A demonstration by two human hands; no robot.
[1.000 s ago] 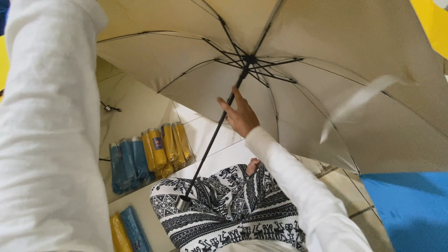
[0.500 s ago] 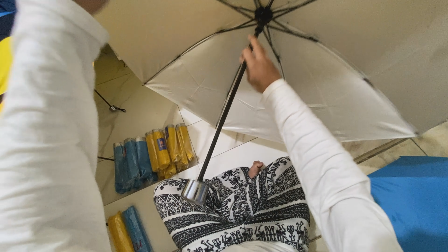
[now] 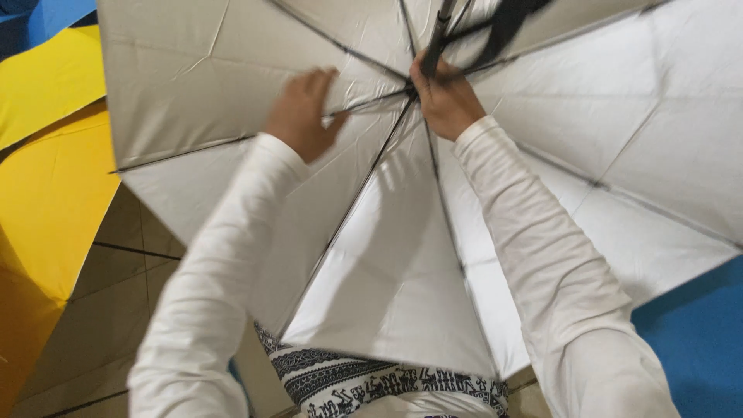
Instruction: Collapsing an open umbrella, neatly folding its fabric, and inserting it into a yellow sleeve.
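An open umbrella (image 3: 604, 147) with a pale silvery inside and dark metal ribs fills most of the view, tilted toward me. My right hand (image 3: 446, 99) is closed around its black shaft (image 3: 437, 35) close to where the ribs meet. My left hand (image 3: 300, 112) is raised against the canopy beside a rib, fingers curled and blurred; whether it grips the rib or cloth is unclear. Both arms wear long white sleeves.
A yellow open umbrella (image 3: 46, 193) lies at the left and a blue one (image 3: 696, 340) at the lower right. Brown floor tiles (image 3: 93, 317) show between them. My black-and-white patterned trousers (image 3: 371, 383) are under the canopy's edge.
The umbrella has swung closer and now covers the view. My left hand has come up to the canopy, and my right hand has slid up the shaft to the rib hub.
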